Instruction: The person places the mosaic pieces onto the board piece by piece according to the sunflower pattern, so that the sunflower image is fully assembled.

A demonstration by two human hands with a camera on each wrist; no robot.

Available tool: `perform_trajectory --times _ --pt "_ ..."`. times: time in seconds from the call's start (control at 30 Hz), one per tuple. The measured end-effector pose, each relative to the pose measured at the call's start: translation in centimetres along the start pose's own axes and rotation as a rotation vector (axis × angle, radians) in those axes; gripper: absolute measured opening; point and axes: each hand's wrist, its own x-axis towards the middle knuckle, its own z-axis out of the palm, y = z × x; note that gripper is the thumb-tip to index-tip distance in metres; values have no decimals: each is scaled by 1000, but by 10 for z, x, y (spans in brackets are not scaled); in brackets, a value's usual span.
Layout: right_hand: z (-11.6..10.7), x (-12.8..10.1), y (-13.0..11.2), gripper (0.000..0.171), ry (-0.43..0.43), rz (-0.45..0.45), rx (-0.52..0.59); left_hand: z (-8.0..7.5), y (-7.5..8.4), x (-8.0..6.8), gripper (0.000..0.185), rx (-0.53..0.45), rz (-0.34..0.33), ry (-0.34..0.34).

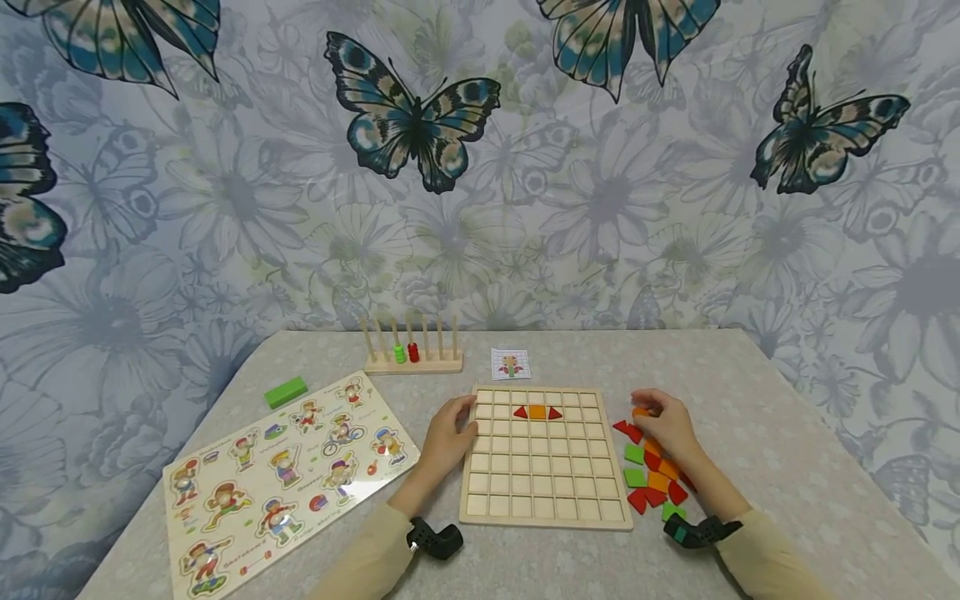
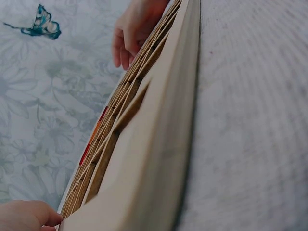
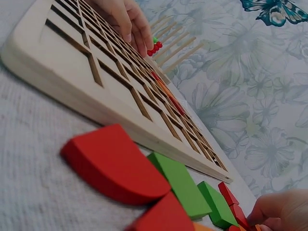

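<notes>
A square wooden grid board [image 1: 546, 517] lies flat in front of me. One row near its far side holds an orange square [image 1: 537, 412] between a red triangle [image 1: 521, 412] on the left and a red triangle [image 1: 555, 413] on the right. My left hand [image 1: 447, 433] rests against the board's left edge, fingertips at the rim. To the right of the board, my right hand [image 1: 664, 423] is over the far end of a pile of red, green and orange pieces. Its thumb and index finger pinch an orange piece [image 1: 639, 412], mostly hidden by the fingers.
Green squares [image 1: 635, 477] and red rounded pieces [image 3: 115, 166] lie close along the board's right side. Behind the board are a small pattern card [image 1: 511, 364] and a peg stand [image 1: 414, 365] with green and red beads. A picture board [image 1: 292, 475] and a green block [image 1: 286, 392] lie left.
</notes>
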Motion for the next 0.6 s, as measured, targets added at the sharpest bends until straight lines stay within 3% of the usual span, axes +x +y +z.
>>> perform_trajectory --times 0.33,0.6 --pt "3 0 -3 39 -3 9 34 0 -2 -1 41 9 2 10" --pt "16 2 -20 36 -45 -97 103 0 -1 -1 41 6 -3 8"
